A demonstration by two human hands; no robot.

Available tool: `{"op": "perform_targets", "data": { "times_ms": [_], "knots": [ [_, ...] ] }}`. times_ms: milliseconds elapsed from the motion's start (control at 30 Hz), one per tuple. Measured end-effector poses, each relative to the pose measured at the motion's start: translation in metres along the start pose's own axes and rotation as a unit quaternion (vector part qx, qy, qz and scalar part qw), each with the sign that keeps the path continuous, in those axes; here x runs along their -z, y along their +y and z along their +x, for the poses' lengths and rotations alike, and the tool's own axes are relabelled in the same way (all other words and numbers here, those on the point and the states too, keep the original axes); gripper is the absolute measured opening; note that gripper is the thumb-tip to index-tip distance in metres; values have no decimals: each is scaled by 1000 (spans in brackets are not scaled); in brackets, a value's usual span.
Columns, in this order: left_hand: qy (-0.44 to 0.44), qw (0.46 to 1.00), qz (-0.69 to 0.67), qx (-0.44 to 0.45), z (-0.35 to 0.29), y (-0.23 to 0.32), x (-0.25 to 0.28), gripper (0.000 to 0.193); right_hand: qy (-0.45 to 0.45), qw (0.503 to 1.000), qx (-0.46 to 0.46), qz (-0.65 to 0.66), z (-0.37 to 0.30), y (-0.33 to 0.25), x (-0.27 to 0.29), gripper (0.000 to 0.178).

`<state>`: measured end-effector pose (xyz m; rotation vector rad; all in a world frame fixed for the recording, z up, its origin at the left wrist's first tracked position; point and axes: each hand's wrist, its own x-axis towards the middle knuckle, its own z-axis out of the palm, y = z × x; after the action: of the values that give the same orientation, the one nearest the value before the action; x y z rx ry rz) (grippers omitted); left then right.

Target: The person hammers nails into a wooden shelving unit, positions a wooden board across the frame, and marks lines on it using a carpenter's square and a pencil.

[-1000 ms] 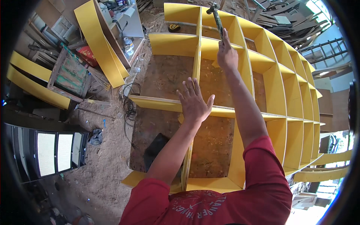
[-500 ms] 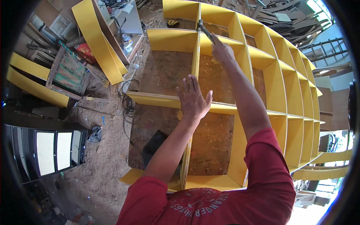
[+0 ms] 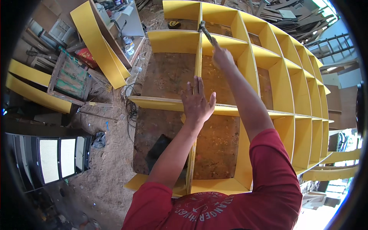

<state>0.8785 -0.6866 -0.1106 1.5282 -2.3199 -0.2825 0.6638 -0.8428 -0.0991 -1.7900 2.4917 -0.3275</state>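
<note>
A large yellow frame (image 3: 161, 100) of crossing wooden boards, divided into several square cells, spreads in front of me. My right hand (image 3: 223, 56) is closed round the handle of a hammer (image 3: 207, 33). The hammer's head rests at or just above a far joint of the boards; I cannot tell if it touches. My left hand (image 3: 197, 100) lies flat, fingers stretched out, over the joint where the long middle board meets a cross board. It holds nothing.
A yellow-and-black tape measure (image 3: 174, 25) lies in a far cell, and a dark cloth-like piece (image 3: 158, 151) in a near one. Loose yellow boards (image 3: 97, 42) lean at the left by a shelf with bottles (image 3: 129, 48). Cables (image 3: 132, 105) trail along the floor; scrap wood (image 3: 312, 25) is piled far right.
The hammer and my right hand have moved slightly left and down in the picture, with the hammer head nearer the board joint. My left hand stays on the frame. The view has shifted slightly.
</note>
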Motion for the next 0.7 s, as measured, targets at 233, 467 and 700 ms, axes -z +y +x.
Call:
{"op": "perform_targets", "data": {
  "times_ms": [233, 467, 700],
  "knots": [
    [-15, 1000, 10, 10, -2, -7, 1, 82, 26, 998, -15, 51, -14, -26, 20, 64],
    [-30, 999, 8, 16, 4, 0, 6, 88, 36, 999, -2, 35, -18, -15, 18, 72],
    [-46, 998, 36, 23, -4, -14, 6, 93, -3, 991, -28, 127, -15, -5, 40, 47]
  ]
}}
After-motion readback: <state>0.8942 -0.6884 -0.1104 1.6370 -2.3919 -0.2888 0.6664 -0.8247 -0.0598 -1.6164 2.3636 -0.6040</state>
